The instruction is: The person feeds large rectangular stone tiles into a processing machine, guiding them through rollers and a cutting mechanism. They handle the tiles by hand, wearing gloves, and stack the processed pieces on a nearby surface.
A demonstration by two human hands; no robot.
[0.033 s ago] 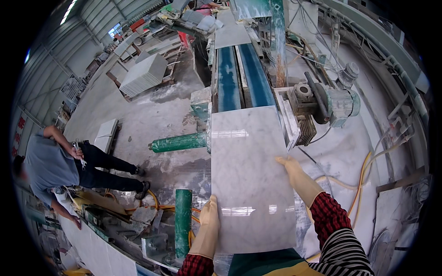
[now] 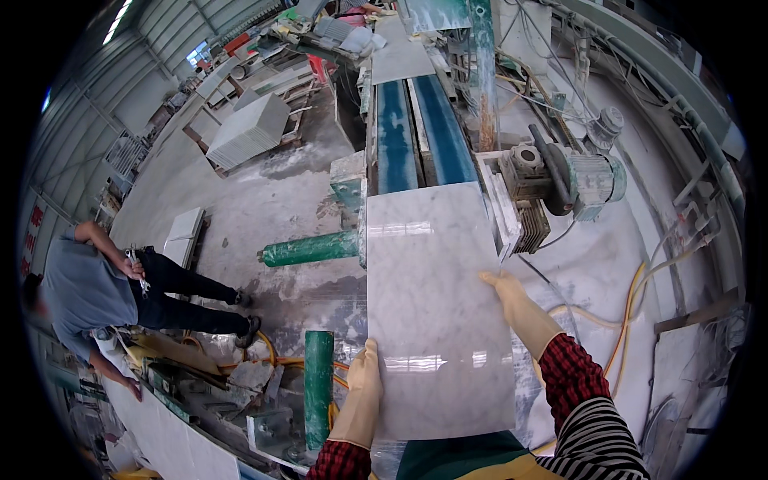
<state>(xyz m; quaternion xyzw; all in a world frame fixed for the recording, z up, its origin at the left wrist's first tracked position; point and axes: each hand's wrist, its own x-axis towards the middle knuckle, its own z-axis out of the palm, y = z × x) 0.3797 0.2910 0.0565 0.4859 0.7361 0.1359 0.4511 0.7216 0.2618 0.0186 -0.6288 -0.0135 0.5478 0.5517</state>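
Note:
A polished pale grey marble slab (image 2: pixel 436 308) lies lengthwise in front of me, its far end over a conveyor with two blue belts (image 2: pixel 397 136). My left hand (image 2: pixel 364 384), in a cream glove, is closed on the slab's left edge near its close end. Farther up, my right hand (image 2: pixel 512 300), gloved alike, holds the right edge with a fingertip showing at the rim. The fingers beneath the slab are hidden. Ceiling lights reflect in its surface.
An electric motor with gearbox (image 2: pixel 592 182) sits right of the conveyor. Green rollers (image 2: pixel 312 248) stick out at the left. A person (image 2: pixel 92 280) stands far left, a hand on another slab (image 2: pixel 152 424). Stacked slabs (image 2: pixel 250 130) rest behind; yellow hoses (image 2: pixel 628 300) cross the right floor.

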